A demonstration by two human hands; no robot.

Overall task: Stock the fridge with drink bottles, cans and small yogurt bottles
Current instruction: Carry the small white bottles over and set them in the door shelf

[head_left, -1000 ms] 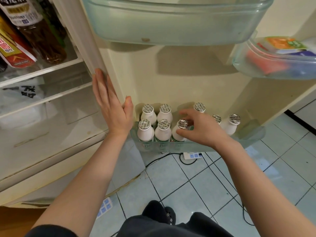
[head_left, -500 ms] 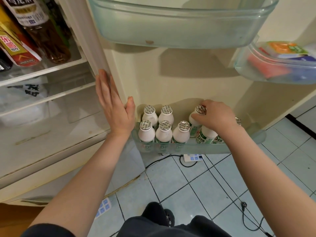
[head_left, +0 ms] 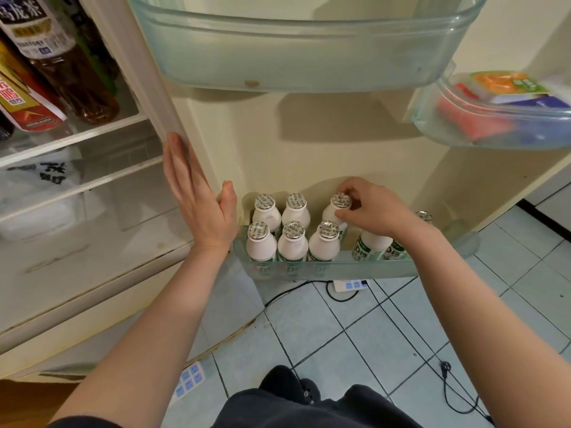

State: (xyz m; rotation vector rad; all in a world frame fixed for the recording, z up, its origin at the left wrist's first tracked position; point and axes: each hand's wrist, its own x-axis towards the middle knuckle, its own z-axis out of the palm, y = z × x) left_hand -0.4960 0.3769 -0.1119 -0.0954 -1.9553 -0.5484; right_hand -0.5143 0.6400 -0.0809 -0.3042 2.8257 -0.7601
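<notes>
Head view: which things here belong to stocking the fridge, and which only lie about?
Job: small yogurt bottles, bottom door shelf, tea bottle, right hand gripping a back-row bottle, left hand flat on the door.
Lying about: power strip below the shelf, cable, plastic bag.

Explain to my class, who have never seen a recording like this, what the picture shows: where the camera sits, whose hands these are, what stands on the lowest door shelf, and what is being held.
There is no machine here. A person works with bare hands, and a camera worn on the head looks forward and down, so both arms reach in from the bottom of the picture. The left hand lies flat and open against the inner edge of the open fridge door. The right hand pinches the foil cap of a small yogurt bottle in the back row of the bottom door shelf. Five more white bottles stand upright beside it in two rows. Others are partly hidden under the right wrist. Inside the fridge, at upper left, stands a dark tea bottle.
</notes>
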